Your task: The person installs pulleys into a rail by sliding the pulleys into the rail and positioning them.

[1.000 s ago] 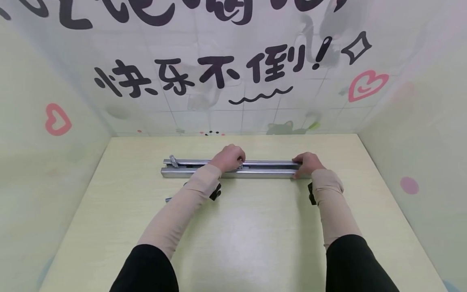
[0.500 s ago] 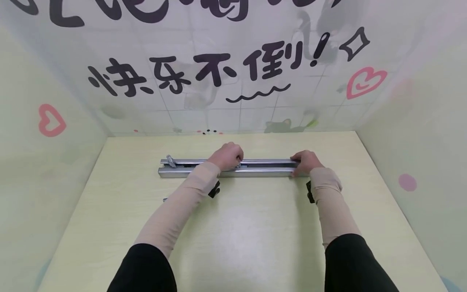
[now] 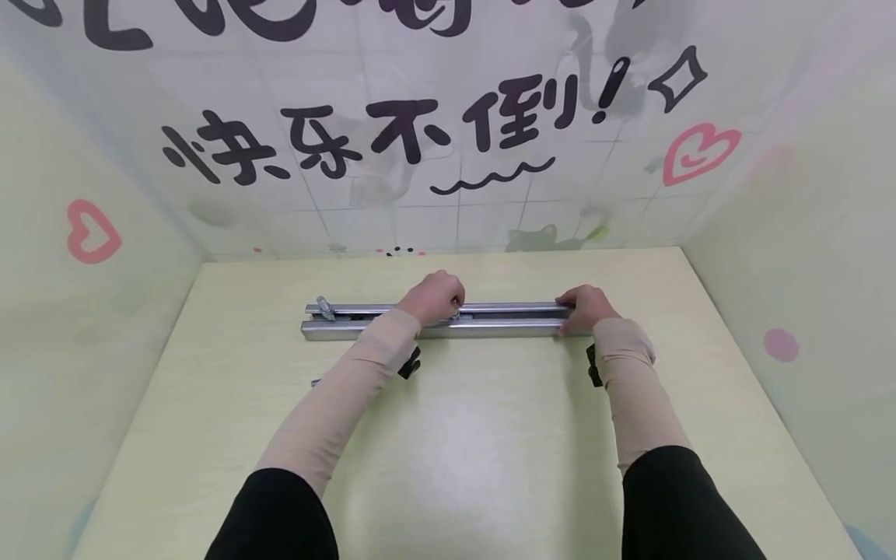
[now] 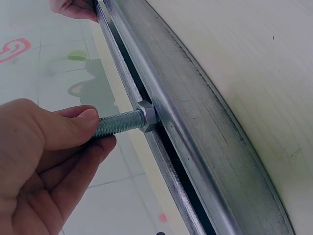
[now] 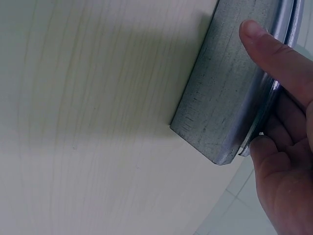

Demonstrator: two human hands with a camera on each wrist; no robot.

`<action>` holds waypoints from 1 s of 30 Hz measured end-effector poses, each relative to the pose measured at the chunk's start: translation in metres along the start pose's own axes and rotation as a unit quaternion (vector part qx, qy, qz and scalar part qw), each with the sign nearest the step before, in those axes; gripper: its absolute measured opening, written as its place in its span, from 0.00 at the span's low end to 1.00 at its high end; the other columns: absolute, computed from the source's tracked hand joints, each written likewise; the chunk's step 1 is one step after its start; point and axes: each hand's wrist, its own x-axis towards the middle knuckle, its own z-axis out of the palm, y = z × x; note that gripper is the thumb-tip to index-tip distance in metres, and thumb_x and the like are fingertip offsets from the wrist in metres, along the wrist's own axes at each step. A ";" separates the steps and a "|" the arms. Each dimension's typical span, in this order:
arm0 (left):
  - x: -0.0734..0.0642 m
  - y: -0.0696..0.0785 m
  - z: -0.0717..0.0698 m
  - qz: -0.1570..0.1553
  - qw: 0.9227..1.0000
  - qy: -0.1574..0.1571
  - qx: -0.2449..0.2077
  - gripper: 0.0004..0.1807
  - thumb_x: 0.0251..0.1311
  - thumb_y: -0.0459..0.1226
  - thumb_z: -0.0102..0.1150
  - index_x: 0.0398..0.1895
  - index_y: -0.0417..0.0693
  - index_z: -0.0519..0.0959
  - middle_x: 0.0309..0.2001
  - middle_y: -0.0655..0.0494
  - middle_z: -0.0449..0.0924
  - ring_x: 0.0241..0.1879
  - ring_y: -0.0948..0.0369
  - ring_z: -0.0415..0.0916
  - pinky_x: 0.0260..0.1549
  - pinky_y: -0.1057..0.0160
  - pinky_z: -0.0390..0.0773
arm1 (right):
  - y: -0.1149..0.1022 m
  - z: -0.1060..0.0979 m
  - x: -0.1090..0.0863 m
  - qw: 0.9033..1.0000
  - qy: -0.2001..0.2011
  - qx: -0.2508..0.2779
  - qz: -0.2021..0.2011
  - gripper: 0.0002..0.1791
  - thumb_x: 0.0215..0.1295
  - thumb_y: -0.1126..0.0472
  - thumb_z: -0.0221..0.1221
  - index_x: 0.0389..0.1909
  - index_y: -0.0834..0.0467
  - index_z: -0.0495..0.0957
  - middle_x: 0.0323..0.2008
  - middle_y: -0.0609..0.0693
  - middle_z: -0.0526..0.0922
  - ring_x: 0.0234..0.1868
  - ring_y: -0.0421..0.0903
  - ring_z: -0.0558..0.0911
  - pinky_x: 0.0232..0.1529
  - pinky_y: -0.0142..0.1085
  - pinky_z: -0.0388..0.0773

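A long metal strut channel [image 3: 504, 329] lies across the table with its slot facing up. My left hand [image 3: 432, 299] pinches a threaded bolt [image 4: 120, 122] between thumb and fingers over the middle of the slot. A hex nut [image 4: 147, 116] sits on the bolt's lower end, right at the slot's lips. My right hand [image 3: 590, 307] grips the channel near its right end, thumb on the near side wall [image 5: 220, 83] and fingers on the far side. A second bolt [image 3: 325, 308] stands tilted in the slot near the left end.
The pale wooden table [image 3: 476, 435] spreads out in front of the channel. Behind it rises a printed wall [image 3: 392, 225]. A small metal piece [image 3: 316, 382] shows beside the left forearm, mostly hidden by it.
The channel and both hands appear slightly further left and higher in view, as does the whole scene. Both hands keep the same holds.
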 end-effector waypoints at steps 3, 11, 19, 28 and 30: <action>0.000 -0.002 0.001 0.001 1.000 0.002 0.000 0.11 0.50 0.23 0.52 0.31 0.38 0.83 0.33 0.50 0.82 0.35 0.59 0.75 0.38 0.64 0.77 | 0.000 0.001 0.001 1.000 0.003 -0.005 -0.004 0.38 0.34 0.67 0.71 0.53 0.65 0.72 0.54 0.63 0.73 0.54 0.59 0.71 0.59 0.49 0.63; 0.000 -0.002 0.000 -0.009 1.000 0.002 -0.005 0.11 0.50 0.23 0.53 0.33 0.38 0.83 0.34 0.50 0.82 0.35 0.58 0.76 0.38 0.65 0.78 | -0.003 0.000 0.000 1.000 0.003 -0.005 -0.007 0.37 0.34 0.67 0.71 0.53 0.66 0.72 0.54 0.63 0.73 0.54 0.59 0.70 0.60 0.49 0.62; 0.006 0.001 0.003 0.008 1.000 0.015 0.013 0.13 0.50 0.22 0.49 0.30 0.39 0.83 0.32 0.51 0.82 0.31 0.60 0.73 0.34 0.66 0.77 | 0.004 -0.001 0.003 1.000 0.001 -0.008 -0.008 0.37 0.33 0.67 0.71 0.52 0.66 0.72 0.54 0.64 0.73 0.55 0.60 0.70 0.60 0.50 0.61; 0.001 -0.002 0.000 0.000 1.000 0.011 0.006 0.13 0.49 0.21 0.50 0.29 0.39 0.83 0.32 0.51 0.82 0.31 0.59 0.75 0.35 0.65 0.78 | 0.002 0.001 0.002 1.000 0.001 -0.006 -0.008 0.37 0.34 0.66 0.71 0.53 0.66 0.72 0.53 0.64 0.74 0.54 0.59 0.71 0.60 0.49 0.62; -0.001 -0.004 0.000 0.000 1.000 0.010 0.004 0.12 0.49 0.21 0.51 0.29 0.38 0.83 0.32 0.50 0.82 0.32 0.60 0.75 0.35 0.65 0.78 | 0.003 0.001 0.002 1.000 0.001 -0.007 -0.005 0.37 0.33 0.66 0.72 0.53 0.65 0.73 0.54 0.63 0.74 0.55 0.59 0.70 0.60 0.49 0.61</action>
